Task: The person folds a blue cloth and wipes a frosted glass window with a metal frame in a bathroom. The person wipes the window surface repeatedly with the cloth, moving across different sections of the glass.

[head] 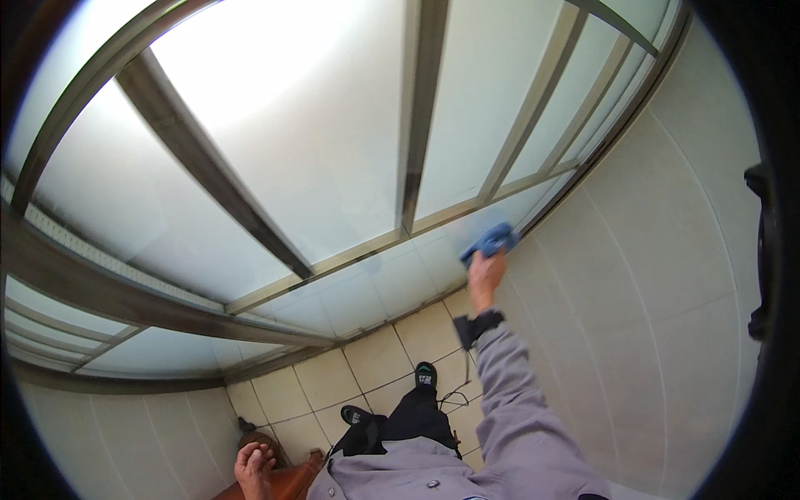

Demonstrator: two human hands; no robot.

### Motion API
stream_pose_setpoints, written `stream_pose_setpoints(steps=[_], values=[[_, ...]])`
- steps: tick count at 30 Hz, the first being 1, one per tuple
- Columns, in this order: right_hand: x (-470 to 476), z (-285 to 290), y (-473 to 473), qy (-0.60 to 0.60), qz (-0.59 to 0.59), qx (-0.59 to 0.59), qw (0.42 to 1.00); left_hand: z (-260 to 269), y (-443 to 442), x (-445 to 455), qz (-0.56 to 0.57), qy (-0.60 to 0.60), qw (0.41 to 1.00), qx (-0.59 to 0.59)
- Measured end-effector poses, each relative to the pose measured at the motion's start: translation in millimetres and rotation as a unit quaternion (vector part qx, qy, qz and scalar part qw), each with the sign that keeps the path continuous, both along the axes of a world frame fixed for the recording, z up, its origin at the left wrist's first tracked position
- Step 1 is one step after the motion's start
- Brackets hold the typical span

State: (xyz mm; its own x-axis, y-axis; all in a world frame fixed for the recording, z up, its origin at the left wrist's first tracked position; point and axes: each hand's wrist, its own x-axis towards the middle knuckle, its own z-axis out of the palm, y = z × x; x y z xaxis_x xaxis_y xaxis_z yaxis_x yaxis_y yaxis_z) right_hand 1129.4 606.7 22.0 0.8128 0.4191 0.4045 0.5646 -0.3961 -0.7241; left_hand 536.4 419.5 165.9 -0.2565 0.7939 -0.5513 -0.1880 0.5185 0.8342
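My right hand (487, 275) is shut on a bunched blue cloth (490, 242). The cloth is held against the lower glass pane (431, 253), close to the right end of the framed partition, and is slightly blurred. A black strap (484, 326) with a small dark piece circles my right wrist. My left hand (255, 469) is low at the left with its fingers loosely curled, and nothing shows in it. Below that hand are a brown-orange object (281, 478) and a round brownish thing (261, 442), both partly covered.
Metal bars (422, 119) divide the frosted panes. A tiled wall (625, 269) rises at the right, another (144, 425) at the lower left. My dark shoes (425, 375) stand on the beige tiled floor (375, 369). A thin dark cord (455, 398) hangs near my right leg.
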Motion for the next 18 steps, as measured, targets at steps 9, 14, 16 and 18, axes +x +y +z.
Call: stream_pose_setpoints(steps=[9, 14, 16, 18], values=[[-360, -22, -9, 0.232, 0.522, -0.110, 0.814, 3, -7, -44, 0.006, 0.027, 0.999, 0.018], [-328, 0, -27, 0.613, 0.552, -0.035, 0.564, -11, -11, -53, 0.029, 0.016, 0.999, 0.020], [-278, -4, -43, 0.614, 0.495, -0.091, 0.608, -14, -8, -47, -0.004, 0.003, 1.000, 0.021], [-222, -14, -62, 0.609, 0.446, -0.094, 0.649, -13, -2, -34, -0.030, 0.006, 0.999, 0.008]])
